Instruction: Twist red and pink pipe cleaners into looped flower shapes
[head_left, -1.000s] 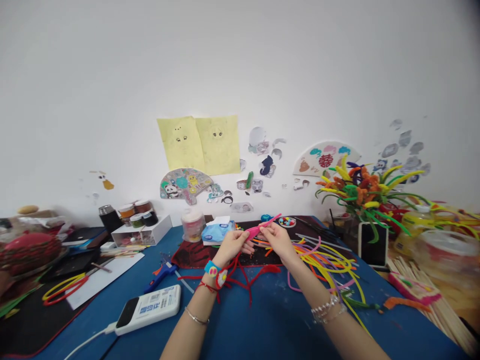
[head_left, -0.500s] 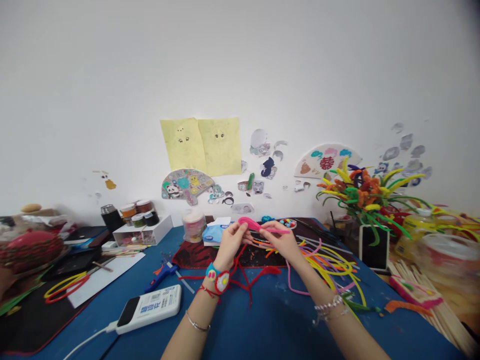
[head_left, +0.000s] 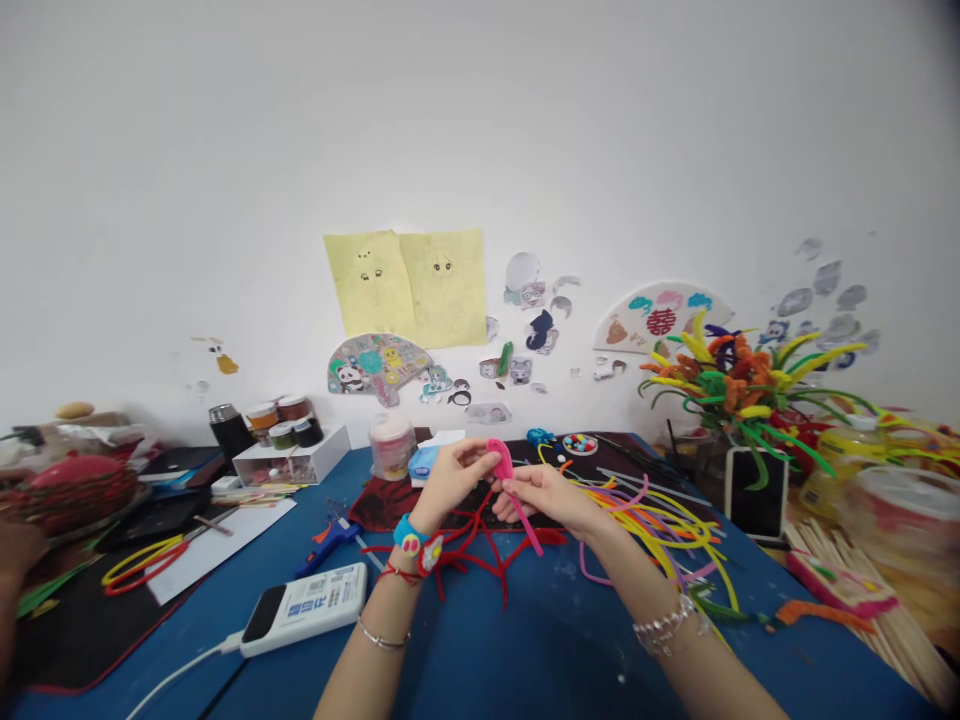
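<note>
A bright pink pipe cleaner (head_left: 529, 525), bent into a narrow loop at its upper end, is held up over the table in both hands. My left hand (head_left: 459, 478) pinches the side of the loop between thumb and fingers. My right hand (head_left: 551, 497) grips it lower down, where the strands come together, and the tail hangs down toward me. Beneath the hands, red pipe cleaners (head_left: 480, 555) spread out in branching arms on the blue table and a dark mat (head_left: 390, 505).
Loose yellow and purple pipe cleaners (head_left: 660, 525) lie to the right, near a pipe-cleaner bouquet (head_left: 727, 380). On the left are a blue glue gun (head_left: 330, 545), a white power bank (head_left: 307, 607) and a tissue pack (head_left: 424, 462). Another person's arm (head_left: 16, 570) shows at the left edge.
The pink pipe cleaner has turned from lying sideways to pointing down toward me. My right hand has shifted left and lower, closer to my left hand. An arm has appeared at far left.
</note>
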